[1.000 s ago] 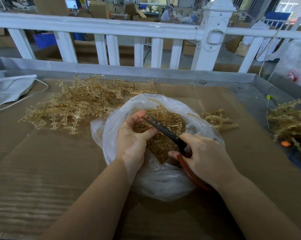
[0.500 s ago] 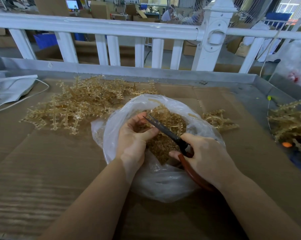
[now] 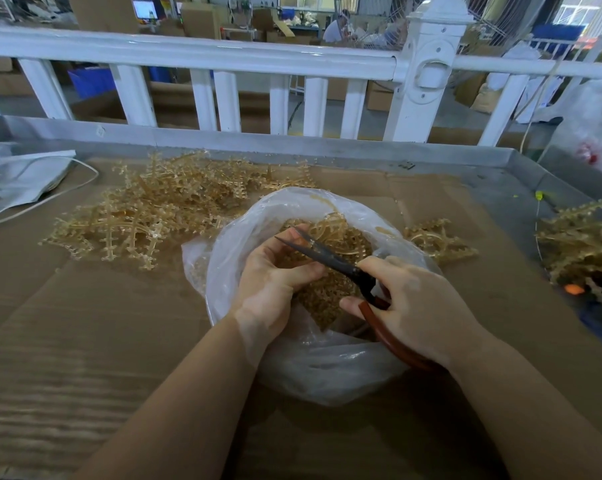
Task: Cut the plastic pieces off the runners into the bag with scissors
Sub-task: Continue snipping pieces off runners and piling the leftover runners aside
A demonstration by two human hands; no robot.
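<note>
Scissors (image 3: 330, 259) with dark blades and a reddish-brown looped handle are parted over the mouth of the clear plastic bag (image 3: 313, 368), which sits on the cardboard-covered worktop (image 3: 85, 341) near the middle, a little toward its near edge. The right hand (image 3: 417, 306) holds the scissors with fingers curled through and round the handle, its grip closed on the tool while the blades stand open. The left hand (image 3: 275, 275) is curled over the bag's opening, its grip narrow; it seems to pinch a tan plastic runner (image 3: 327, 230) just at the blades, though the fingers hide exactly what it holds. Below the hands the bag carries a heap of small tan cut pieces (image 3: 322, 299). A large pile of uncut tan runners (image 3: 161, 209) lies toward the far left of the worktop, and a smaller cluster (image 3: 434, 240) lies just beside the bag on its right. The step in hand looks like mid-snip on one runner, with much of the task left. The next move likely calls for closing the blades on the joint between piece and runner, keeping it over the bag's opening and clear of the left fingertips.
</note>
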